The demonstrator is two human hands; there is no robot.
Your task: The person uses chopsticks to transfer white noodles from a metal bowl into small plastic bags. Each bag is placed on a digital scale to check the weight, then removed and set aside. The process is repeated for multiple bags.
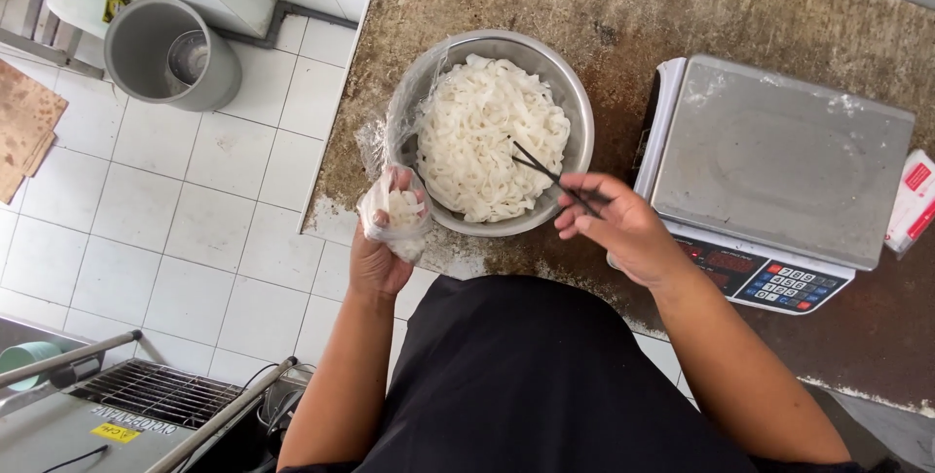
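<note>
A steel bowl (pixel 575 103) full of flat white noodles (pixel 482 132) stands on a worn stone counter. My left hand (pixel 382 249) grips a clear plastic bag (pixel 392 215) with some noodles in it, just off the bowl's near-left rim; the bag's mouth drapes up over the rim. My right hand (pixel 623 229) holds black chopsticks (pixel 545 173), their tips resting in the noodles at the bowl's right side.
A digital weighing scale (pixel 779 161) with a steel platform sits right of the bowl, a red-and-white packet (pixel 914 202) beyond it. A grey bucket (pixel 170 52) stands on the white tiled floor at upper left. Metal equipment with a grate (pixel 156 390) is at lower left.
</note>
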